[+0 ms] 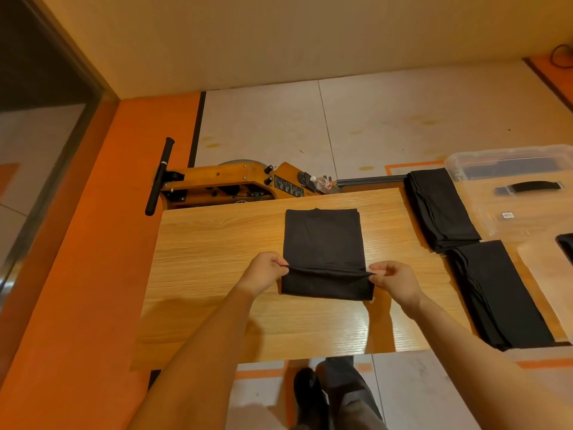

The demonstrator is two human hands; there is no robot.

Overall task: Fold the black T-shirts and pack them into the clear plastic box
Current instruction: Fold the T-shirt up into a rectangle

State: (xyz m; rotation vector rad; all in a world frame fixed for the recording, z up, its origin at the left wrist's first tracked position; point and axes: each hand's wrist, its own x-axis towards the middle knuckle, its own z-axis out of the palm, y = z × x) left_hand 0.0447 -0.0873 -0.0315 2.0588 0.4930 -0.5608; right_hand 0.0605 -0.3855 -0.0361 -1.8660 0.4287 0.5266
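Note:
A black T-shirt (322,240), folded into a long strip, lies in the middle of the wooden table (210,243). Its near end is lifted and doubled over. My left hand (263,271) pinches the left corner of that fold, and my right hand (395,280) pinches the right corner. Two piles of black T-shirts lie to the right, one farther (440,209) and one nearer (496,293). The clear plastic box (508,159) stands at the far right with dark cloth inside.
The box's clear lid (527,209) with a black handle lies flat beside the far pile. A dark flat object (566,246) shows at the right edge. Behind the table stands a wooden rowing machine (223,181) with a small bottle (322,183) on it. My feet are under the table's near edge.

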